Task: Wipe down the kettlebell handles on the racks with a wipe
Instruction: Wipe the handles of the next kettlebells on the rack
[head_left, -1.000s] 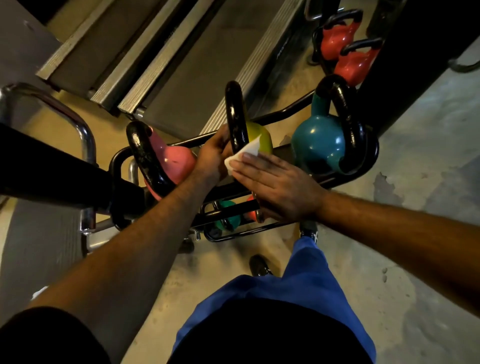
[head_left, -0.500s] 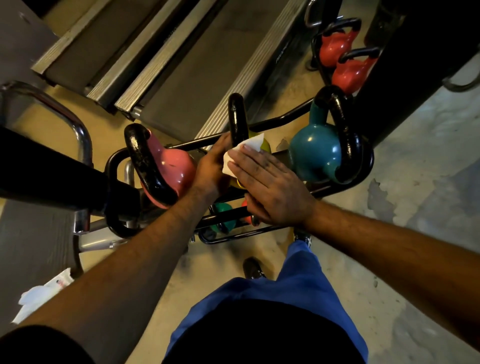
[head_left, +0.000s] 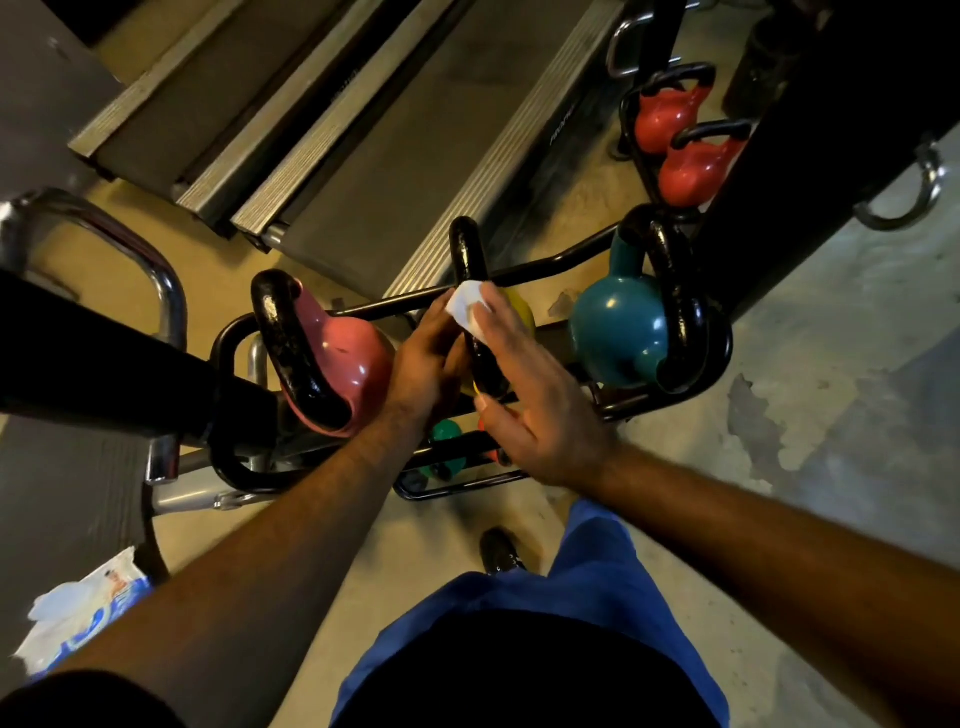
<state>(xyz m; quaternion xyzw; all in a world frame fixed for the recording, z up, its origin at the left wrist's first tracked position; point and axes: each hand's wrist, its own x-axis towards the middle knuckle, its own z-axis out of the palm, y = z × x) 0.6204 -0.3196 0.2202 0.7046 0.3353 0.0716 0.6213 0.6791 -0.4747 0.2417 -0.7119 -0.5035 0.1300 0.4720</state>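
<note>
On the black rack (head_left: 571, 262), the pink kettlebell (head_left: 358, 358) sits left of the yellow kettlebell's handle (head_left: 470, 270). The left hand (head_left: 428, 358) curls around that handle; the right hand (head_left: 535, 400), fingers straight, presses the white wipe (head_left: 467, 309) against it. The teal kettlebell (head_left: 618, 332) stands right.

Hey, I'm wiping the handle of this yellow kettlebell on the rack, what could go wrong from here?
1. The wipe is held only by the flat fingers of your right hand against the black handle; it could slip off and drop.
2. Your left hand sits low between the yellow kettlebell and the pink kettlebell; if either rolls, fingers might get pinched.
3. The rack is open-barred, so a nudged bell may shift toward your shoe below.
</note>
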